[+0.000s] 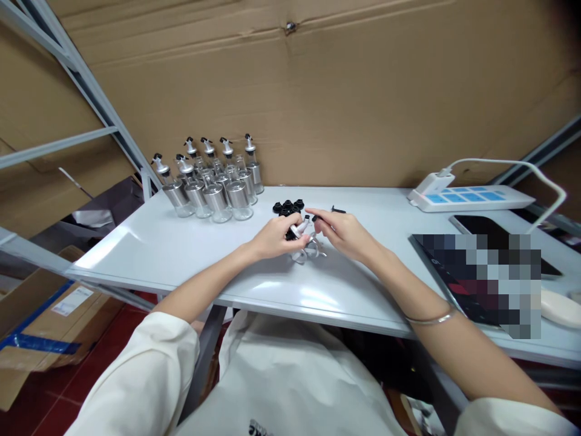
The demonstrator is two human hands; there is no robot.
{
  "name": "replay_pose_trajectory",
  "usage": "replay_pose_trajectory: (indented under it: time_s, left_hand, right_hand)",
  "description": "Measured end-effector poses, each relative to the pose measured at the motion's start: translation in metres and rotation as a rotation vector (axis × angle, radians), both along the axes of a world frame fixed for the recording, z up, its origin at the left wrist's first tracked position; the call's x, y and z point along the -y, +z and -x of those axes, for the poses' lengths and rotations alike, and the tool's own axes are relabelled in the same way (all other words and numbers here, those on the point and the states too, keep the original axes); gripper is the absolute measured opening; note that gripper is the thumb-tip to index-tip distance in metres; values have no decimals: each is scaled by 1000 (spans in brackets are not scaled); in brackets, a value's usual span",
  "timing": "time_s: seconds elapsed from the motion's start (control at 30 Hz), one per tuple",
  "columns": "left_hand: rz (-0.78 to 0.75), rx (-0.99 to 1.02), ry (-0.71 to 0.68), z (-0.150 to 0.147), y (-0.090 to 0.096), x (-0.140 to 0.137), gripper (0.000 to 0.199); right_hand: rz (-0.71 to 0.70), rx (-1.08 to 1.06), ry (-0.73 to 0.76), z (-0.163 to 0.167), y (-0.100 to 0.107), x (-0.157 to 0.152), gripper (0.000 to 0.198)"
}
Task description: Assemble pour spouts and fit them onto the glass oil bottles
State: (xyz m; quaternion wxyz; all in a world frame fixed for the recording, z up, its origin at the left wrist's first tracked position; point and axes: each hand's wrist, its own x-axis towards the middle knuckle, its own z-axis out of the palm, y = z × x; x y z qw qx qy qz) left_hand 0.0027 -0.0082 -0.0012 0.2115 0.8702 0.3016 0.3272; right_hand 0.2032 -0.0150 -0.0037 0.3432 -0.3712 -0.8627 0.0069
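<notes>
My left hand (278, 238) is closed around a silver pour spout (300, 229) with a dark base, its tip pointing up and to the right. Between the fingers of my right hand (344, 232) is a small black cap (315, 218), just right of the spout's tip. Whether cap and spout touch I cannot tell. Just behind my left hand, several black stoppers (287, 208) lie in a cluster. Loose silver and whitish pieces (311, 249) rest on the table below my hands, partly covered by them. A small black part (338, 210) lies beyond my right hand.
Several glass-and-steel bottles (216, 204) stand at the back left of the white table (272, 290), some with spouts fitted. A power strip (476, 198) with a plugged-in charger, a phone (481, 227) and a dark, partly blurred flat item (436, 260) occupy the right. Cardboard (340, 109) stands behind.
</notes>
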Motion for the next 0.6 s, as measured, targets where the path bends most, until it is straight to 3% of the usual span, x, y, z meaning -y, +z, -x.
replay_pose_trajectory:
  time_s: [0.2, 0.3, 0.6]
  left_hand:
    - [-143, 217, 135, -2, -5, -3, 12]
    - [-213, 286, 83, -2, -4, -3, 14]
    - [-228, 255, -36, 1, -5, -2, 14]
  right_hand:
    - [-21, 93, -58, 3, -3, 0, 34]
    - [-37, 107, -65, 3, -6, -2, 32]
    - [41, 145, -23, 3, -3, -1, 36]
